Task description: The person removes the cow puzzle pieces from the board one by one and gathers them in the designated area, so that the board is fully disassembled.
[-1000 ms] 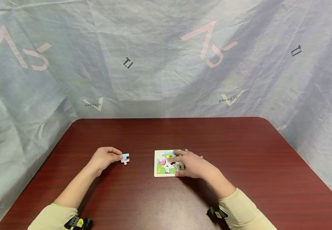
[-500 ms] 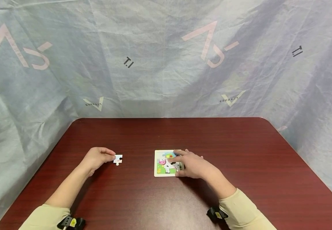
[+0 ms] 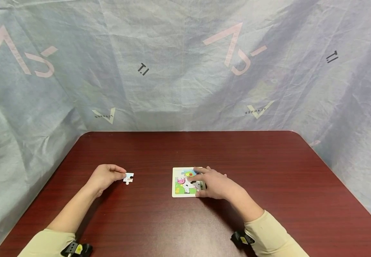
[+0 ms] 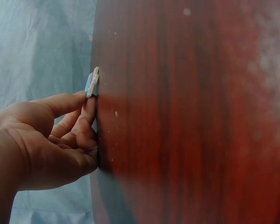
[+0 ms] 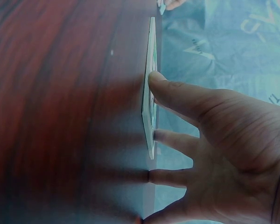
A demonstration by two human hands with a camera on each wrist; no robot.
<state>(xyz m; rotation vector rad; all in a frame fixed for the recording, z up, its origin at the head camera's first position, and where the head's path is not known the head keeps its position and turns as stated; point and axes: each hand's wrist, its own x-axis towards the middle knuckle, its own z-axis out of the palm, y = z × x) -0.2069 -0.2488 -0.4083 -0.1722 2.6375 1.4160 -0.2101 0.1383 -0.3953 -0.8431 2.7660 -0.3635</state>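
Between the thumb and a finger of my left hand (image 3: 107,177) is a small jigsaw puzzle piece (image 3: 128,177), pale blue and white with a knob and a notch. In the left wrist view the piece (image 4: 92,83) is tilted, seen nearly edge-on close to the table. My right hand (image 3: 217,184) rests on the right part of a square cow puzzle board (image 3: 173,182) with a cream frame. Its fingers are spread, and they hide that side of the picture. The right wrist view has the thumb on the board's (image 5: 148,93) frame and two fingertips down beside it.
Both hands work over a dark red-brown wooden table (image 3: 159,221). Behind and around it hangs a grey printed cloth (image 3: 172,89). Each sleeve carries a black strap device near the table's front.
My left hand has moved left with the puzzle piece, farther from the board. The right hand and the board have stayed in place.
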